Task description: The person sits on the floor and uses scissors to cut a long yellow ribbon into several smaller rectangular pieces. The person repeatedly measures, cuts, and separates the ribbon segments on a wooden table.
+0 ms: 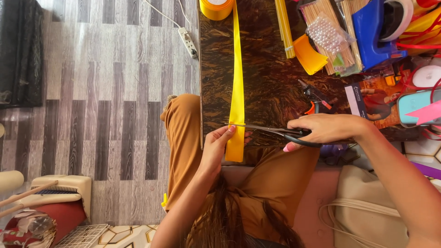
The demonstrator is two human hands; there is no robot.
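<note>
A long shiny yellow satin ribbon [237, 82] runs down the dark brown marbled surface [266, 78] from a yellow ribbon roll [216, 8] at twelve o'clock, and the roll is cut off by the top edge; the ribbon's loose end hangs over the near edge at six o'clock. The left hand [217, 146] has its grip pinched shut on the ribbon near that end; the thumb side is hidden behind the ribbon. The right hand [325, 129], at three o'clock from the ribbon, has its grip closed around the black handles of the metal scissors [274, 131]; the thin blades lie across the ribbon, and it is hard to tell how far they are parted. At one o'clock lie a clear bag of white pearl beads [325, 33], a bundle of thin wooden sticks [324, 18] and a blue tape holder [373, 33], partly cut off. Small pliers [312, 94] lie just above the right hand.
</note>
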